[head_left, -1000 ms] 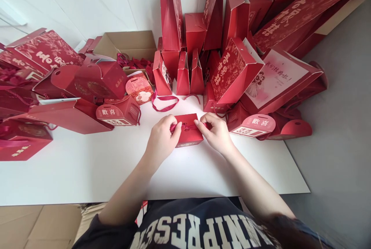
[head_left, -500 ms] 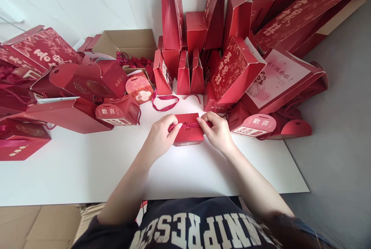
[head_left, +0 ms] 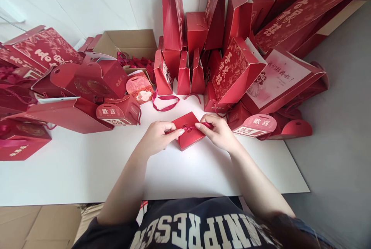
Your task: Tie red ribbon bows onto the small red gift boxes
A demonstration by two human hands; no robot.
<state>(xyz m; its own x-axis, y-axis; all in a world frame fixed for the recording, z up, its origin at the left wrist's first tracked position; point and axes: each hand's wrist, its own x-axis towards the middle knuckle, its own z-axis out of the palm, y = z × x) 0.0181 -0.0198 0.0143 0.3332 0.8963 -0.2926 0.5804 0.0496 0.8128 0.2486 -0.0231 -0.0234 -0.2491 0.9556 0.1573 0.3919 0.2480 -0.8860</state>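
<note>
A small red gift box (head_left: 189,140) sits turned at an angle on the white table in front of me. Across its top runs a dark pink ribbon (head_left: 189,128), gathered in a knot or bow near the middle. My left hand (head_left: 158,135) pinches the ribbon between thumb and forefinger at the left of the knot. On the other side, my right hand (head_left: 217,131) is closed on the ribbon, its thumb close to the knot. The fingers of both hands partly cover the box's sides.
Behind the box lie a loose ribbon loop (head_left: 165,103) and several small red boxes (head_left: 184,77). A cardboard carton (head_left: 130,40) holds more ribbon. Red bags and boxes stand at left and right, including a bag with a white panel (head_left: 272,77). The white table (head_left: 121,179) ends at a grey wall.
The box has turned from nearly square-on to a slant, one corner toward me. My left hand has shifted slightly left and down, and both hands still pinch the ribbon.
</note>
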